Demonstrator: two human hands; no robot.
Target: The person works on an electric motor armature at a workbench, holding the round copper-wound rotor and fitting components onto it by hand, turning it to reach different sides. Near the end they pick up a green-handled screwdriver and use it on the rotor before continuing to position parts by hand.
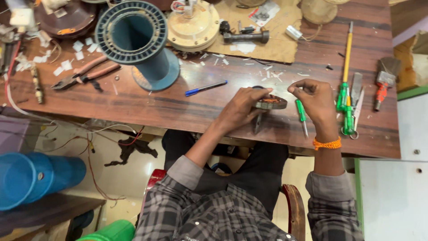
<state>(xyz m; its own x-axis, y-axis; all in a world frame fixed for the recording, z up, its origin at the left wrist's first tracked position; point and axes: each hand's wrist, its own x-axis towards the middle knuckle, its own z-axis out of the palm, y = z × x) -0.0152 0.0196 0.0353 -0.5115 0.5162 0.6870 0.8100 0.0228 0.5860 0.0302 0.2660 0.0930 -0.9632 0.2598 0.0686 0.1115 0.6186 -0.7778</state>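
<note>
In the head view, at centre frame, our left hand [244, 106] clamped the round stator [270, 102] on the wooden bench [147, 105]. Our right hand [315, 99], just right of it, pinched its fingertips together; whether on a wire, we could not tell. A green screwdriver [302, 114] lay beneath it.

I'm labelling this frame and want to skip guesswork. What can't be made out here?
Head view only:
- Ring part: the left hand covers its near side; its winding detail is too small to tell.
- Right hand: its fingers are pinched, but anything between them is too thin to see.
- Green screwdriver: the right hand hides its top.
- Cream housing: cut off by the top edge.
</note>
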